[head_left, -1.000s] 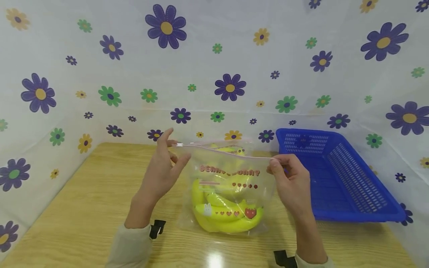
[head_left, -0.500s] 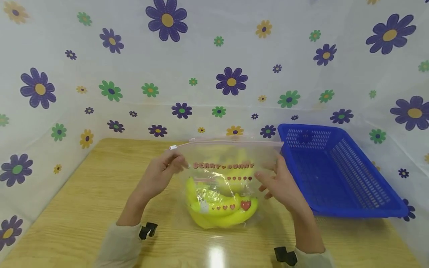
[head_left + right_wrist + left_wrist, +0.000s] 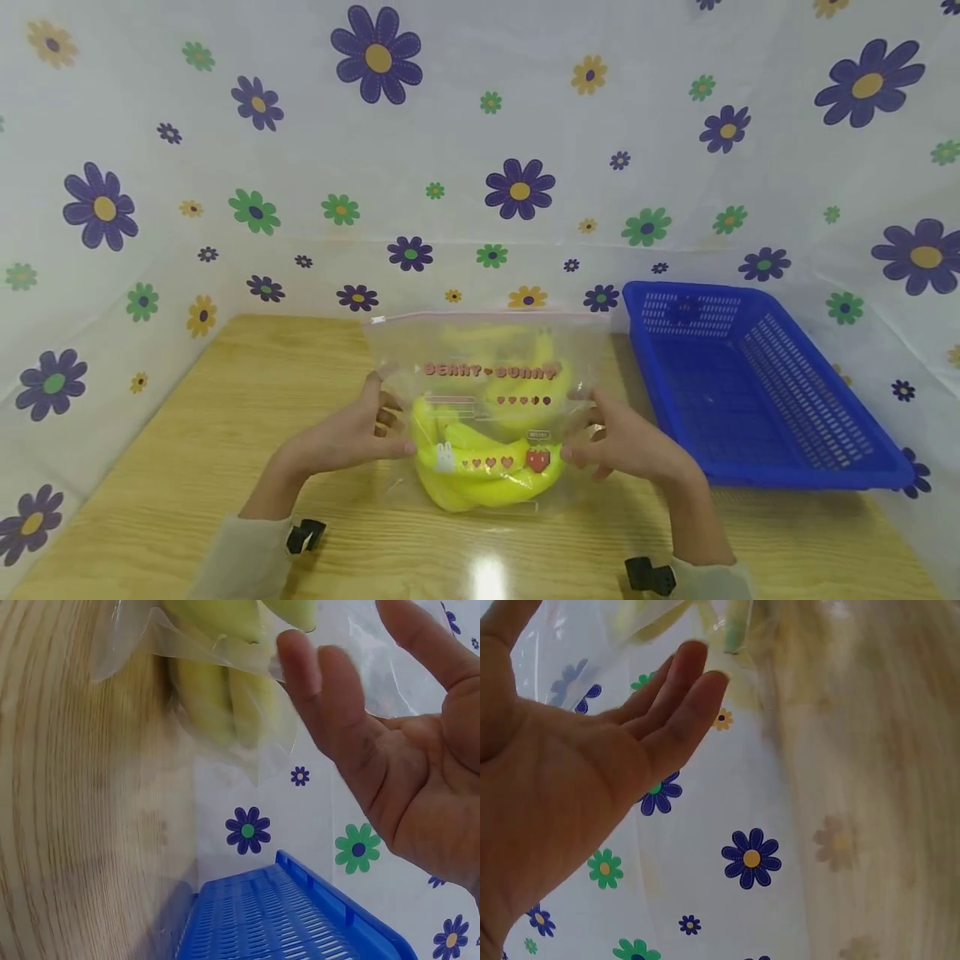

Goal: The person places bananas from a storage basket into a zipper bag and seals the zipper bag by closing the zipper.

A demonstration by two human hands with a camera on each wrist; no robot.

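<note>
A clear zip bag with pink lettering and a white slider at its top left stands upright on the table. Yellow bananas show through its front. At the bag's left side is my left hand, thumb and fingers spread around the edge; the left wrist view shows its palm with fingers extended. My right hand is at the opposite side in a like pose, its fingers loosely bent in the right wrist view. Whether the fingertips press on the plastic is hard to tell. More bananas appear blurred behind the front bunch.
To the right, a blue plastic basket with slotted walls stands close to my right hand. The wood-grain table reaches back to a white flower-print cloth that hangs behind and at both sides.
Both hands have let go of the bag's zip edge and moved down to its sides. The bag's top, earlier slanted and stretched between the hands, now runs nearly level; the bag sits slightly further left.
</note>
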